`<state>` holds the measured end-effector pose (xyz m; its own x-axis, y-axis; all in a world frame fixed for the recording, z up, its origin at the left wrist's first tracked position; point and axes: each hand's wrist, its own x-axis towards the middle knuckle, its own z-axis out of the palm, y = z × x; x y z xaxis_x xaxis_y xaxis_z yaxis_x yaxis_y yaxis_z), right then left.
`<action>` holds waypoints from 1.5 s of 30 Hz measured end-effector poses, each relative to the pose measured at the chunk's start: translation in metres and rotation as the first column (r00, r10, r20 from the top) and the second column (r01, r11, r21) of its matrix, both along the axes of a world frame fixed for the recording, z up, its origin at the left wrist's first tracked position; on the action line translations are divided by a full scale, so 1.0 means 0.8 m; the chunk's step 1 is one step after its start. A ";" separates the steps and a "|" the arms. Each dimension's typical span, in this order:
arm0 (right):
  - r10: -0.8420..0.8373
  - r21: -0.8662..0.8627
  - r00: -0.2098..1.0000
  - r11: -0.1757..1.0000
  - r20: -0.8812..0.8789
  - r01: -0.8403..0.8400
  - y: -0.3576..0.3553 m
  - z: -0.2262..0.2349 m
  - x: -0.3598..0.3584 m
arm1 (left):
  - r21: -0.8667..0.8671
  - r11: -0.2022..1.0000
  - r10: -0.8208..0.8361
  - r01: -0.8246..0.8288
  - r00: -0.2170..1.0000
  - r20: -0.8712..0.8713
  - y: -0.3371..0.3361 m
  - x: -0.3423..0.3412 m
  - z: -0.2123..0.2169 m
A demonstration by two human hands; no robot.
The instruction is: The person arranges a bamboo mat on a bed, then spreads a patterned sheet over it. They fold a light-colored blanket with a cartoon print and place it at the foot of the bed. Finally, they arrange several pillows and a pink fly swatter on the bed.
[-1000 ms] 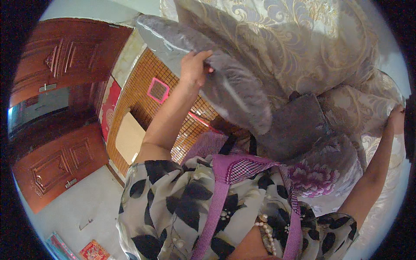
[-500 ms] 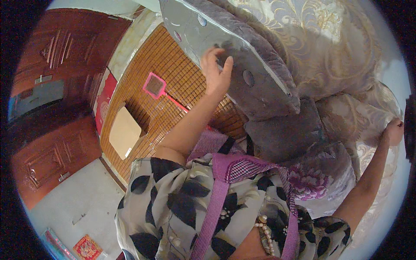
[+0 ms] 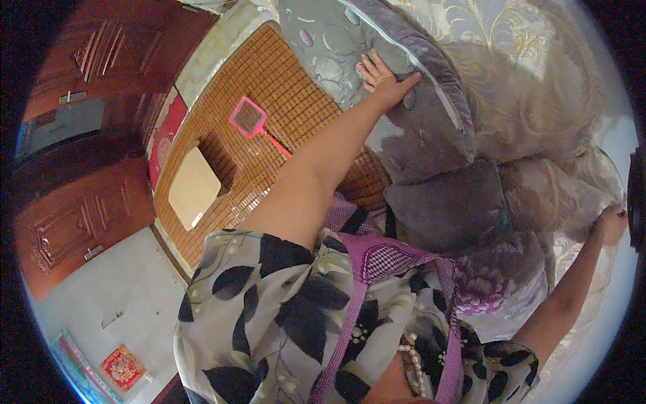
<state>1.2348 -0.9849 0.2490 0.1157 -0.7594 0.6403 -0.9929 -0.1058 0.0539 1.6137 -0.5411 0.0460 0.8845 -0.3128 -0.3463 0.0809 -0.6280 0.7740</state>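
My left hand (image 3: 387, 82) lies with fingers spread on the face of a large grey plush cushion (image 3: 431, 145). This cushion has shiny oval patches and a pale zipper along its edge. At the far right, my right hand (image 3: 612, 225) is closed at the outer edge of a beige cushion (image 3: 555, 195) with gold leaf patterns. What its fingers hold, if anything, is hidden. Between my hands sit a smaller dark grey cushion (image 3: 447, 212) and a grey one with a purple flower (image 3: 484, 289).
A bamboo mat (image 3: 282, 74) covers the surface at left. On it lie a pink fly swatter (image 3: 248, 118), its handle partly behind my left forearm, and a tan box-like object (image 3: 194, 188). Reddish wooden doors (image 3: 81, 202) stand at far left. A red printed packet (image 3: 123, 368) is at lower left.
My left hand has shifted right across the grey cushion and flattened, fingers spreading against it. My right hand stays at the beige cushion's edge. The view has shifted slightly.
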 end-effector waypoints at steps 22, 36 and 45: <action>-0.074 0.050 0.994 0.996 -0.085 0.079 -0.059 -0.014 -0.035 | 0.133 0.988 -0.066 0.082 0.991 -0.118 -0.022 0.012 0.005; 0.776 0.528 0.618 0.580 -0.127 -0.621 0.408 -0.020 0.055 | 0.228 0.958 -0.151 0.172 0.983 -0.109 -0.009 0.039 -0.041; 0.658 0.534 0.640 0.732 -0.396 -0.422 0.436 -0.127 0.046 | 0.339 0.940 -0.088 0.025 0.982 0.169 -0.034 0.027 -0.021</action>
<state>1.2714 -0.6362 0.1473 0.8057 -0.5918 0.0265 -0.5563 -0.7406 0.3770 1.6352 -0.5684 0.0296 0.9257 -0.2578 -0.2767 -0.0827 -0.8520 0.5170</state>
